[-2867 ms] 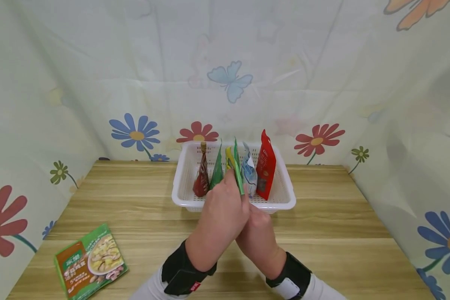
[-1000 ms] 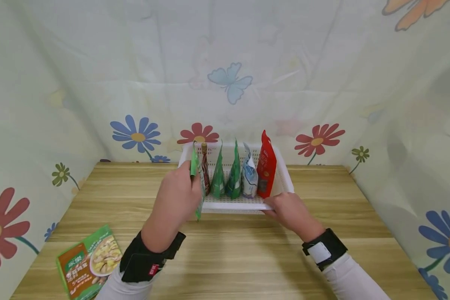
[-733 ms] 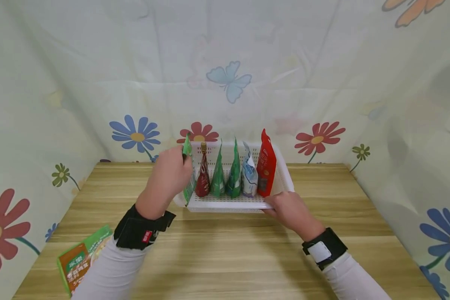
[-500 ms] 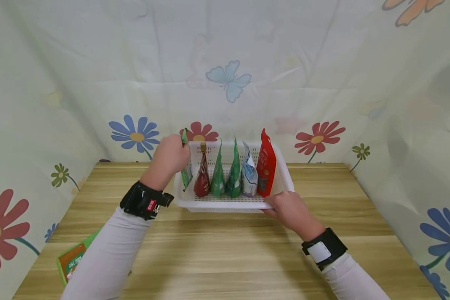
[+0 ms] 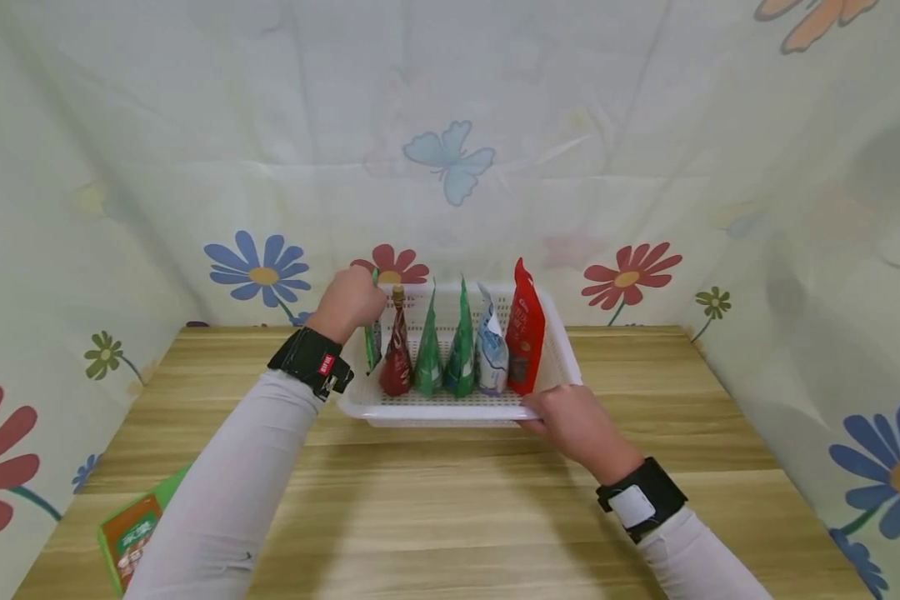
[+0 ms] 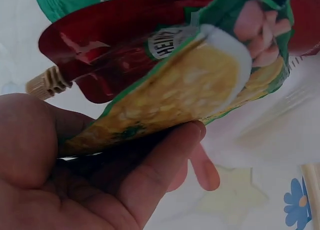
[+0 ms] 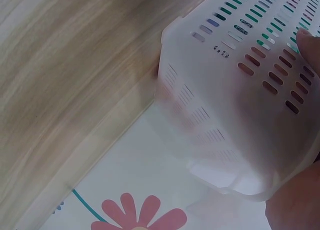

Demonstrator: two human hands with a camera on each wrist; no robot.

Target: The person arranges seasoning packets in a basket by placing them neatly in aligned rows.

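At the basket's [image 5: 547,367] left end, the left hand [image 5: 351,302] is pinching a green packet [image 6: 200,79] by its upper edge, beside the red sauce pouch [image 5: 396,367]. Right hand [image 5: 570,421] is gripping the front rim. Packet is appearing light, soft and slippery, so gripping its sealed edge is looking soundest.

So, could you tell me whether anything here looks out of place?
One green packet lies flat at the table's near left edge, apart from the packets standing in the white basket. Nothing looks spilled or damaged.
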